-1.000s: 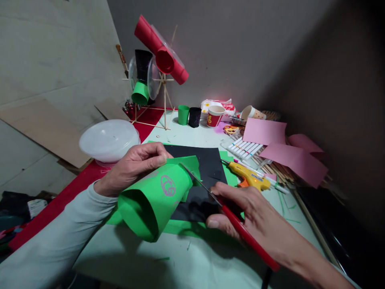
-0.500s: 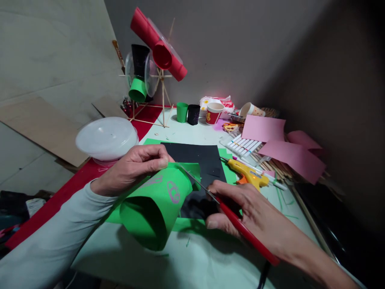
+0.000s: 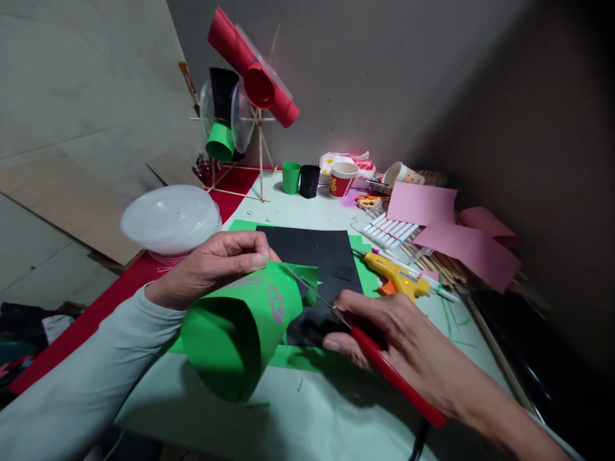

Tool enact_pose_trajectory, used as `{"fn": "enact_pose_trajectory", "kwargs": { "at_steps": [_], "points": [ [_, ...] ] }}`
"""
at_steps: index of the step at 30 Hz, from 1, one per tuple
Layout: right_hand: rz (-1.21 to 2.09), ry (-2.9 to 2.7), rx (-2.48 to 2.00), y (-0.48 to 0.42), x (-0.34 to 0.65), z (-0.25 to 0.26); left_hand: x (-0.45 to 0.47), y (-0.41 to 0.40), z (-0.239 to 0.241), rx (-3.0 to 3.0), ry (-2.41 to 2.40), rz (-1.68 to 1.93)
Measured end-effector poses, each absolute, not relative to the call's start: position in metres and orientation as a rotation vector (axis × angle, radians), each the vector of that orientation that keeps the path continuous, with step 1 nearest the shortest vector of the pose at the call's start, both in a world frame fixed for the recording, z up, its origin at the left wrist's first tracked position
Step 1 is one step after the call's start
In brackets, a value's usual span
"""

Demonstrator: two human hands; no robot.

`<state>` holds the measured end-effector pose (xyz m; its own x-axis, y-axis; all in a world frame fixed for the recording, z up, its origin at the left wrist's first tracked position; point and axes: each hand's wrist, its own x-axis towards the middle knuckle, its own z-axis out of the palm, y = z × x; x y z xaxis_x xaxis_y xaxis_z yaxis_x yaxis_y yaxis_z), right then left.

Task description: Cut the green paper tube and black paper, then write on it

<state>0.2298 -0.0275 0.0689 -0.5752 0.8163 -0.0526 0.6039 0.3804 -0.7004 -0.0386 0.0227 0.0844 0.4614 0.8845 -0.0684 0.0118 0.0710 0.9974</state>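
Observation:
My left hand point(image 3: 218, 266) pinches the top edge of a curled green paper sheet point(image 3: 240, 326) with a pink drawing on it, holding it rolled above the table. My right hand point(image 3: 384, 333) grips red-handled scissors point(image 3: 384, 371), fingers closed round the handle. The thin blades point(image 3: 312, 294) reach into the green paper's upper edge beside my left thumb. A black paper sheet point(image 3: 321, 253) lies under both, on a flat green sheet point(image 3: 365, 272).
A yellow glue gun point(image 3: 396, 276), a marker set point(image 3: 387, 232) and pink paper sheets point(image 3: 446, 230) lie to the right. Paper cups point(image 3: 343, 179) stand at the back. A stick frame with red tube point(image 3: 252, 67) and cups rises back left, beside a clear plastic lid point(image 3: 170, 218).
The green roll has turned so its open end faces me more and its drawing shifted right. My right hand and the scissors edged slightly left. The view also moved a little.

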Motion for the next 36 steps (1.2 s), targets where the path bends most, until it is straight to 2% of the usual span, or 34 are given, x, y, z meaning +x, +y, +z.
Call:
{"fn": "enact_pose_trajectory", "kwargs": {
  "at_steps": [12, 21, 36],
  "points": [
    [0.924, -2.042, -1.326, -0.023, 0.221, 0.059, -0.027, 0.021, 0.061, 0.851, 0.599, 0.903],
    [0.932, -1.889, -1.382, -0.021, 0.217, 0.059, -0.024, 0.005, 0.053, 0.879, 0.318, 0.983],
    [0.997, -1.955, -1.41, -0.026, 0.218, 0.069, -0.031, 0.004, 0.068, 1.104, 0.434, 0.992]
  ]
}}
